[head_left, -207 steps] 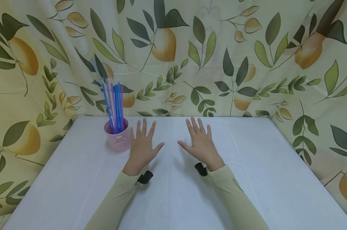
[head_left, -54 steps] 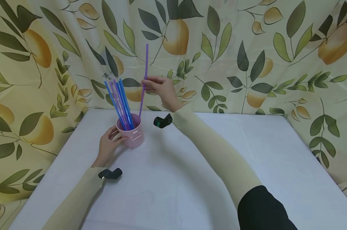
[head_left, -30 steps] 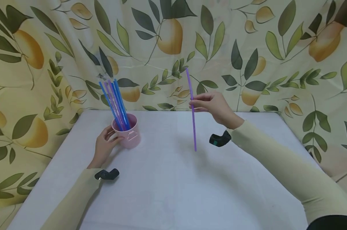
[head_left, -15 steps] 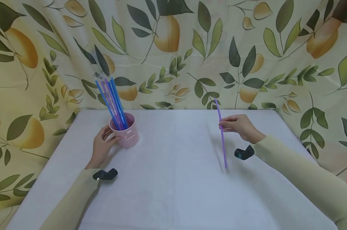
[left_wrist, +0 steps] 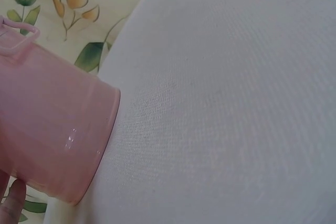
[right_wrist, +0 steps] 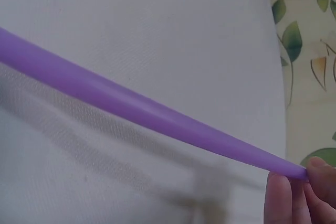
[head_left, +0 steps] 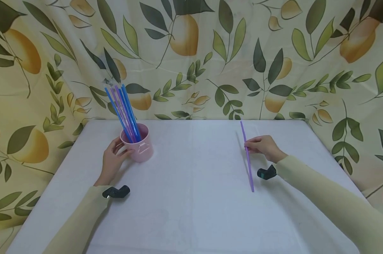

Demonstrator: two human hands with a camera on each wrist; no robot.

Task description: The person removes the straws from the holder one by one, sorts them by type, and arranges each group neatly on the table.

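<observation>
My left hand (head_left: 111,163) holds a small pink bucket (head_left: 142,152) from its left side, thumb on the front wall. The bucket stands on the table; its wall (left_wrist: 55,119) and folded handle fill the left of the left wrist view. Blue and purple drinking straws (head_left: 126,114) lean to the left inside it. Over on the right side, my right hand (head_left: 267,149) pinches one purple straw (head_left: 250,171) between thumb and fingers. In the right wrist view this straw (right_wrist: 131,103) runs slantwise, low over the cloth, with its shadow beside it.
A white cloth covers the table (head_left: 191,208). Behind it and at both sides hangs a curtain (head_left: 191,88) with a fruit and leaf print. Each wrist carries a small black camera, one on the left (head_left: 116,192) and one on the right (head_left: 267,172).
From lying spread on the table, my left hand took hold of the bucket and my right drew out a purple straw. That straw moved right and was lowered close to the table.
</observation>
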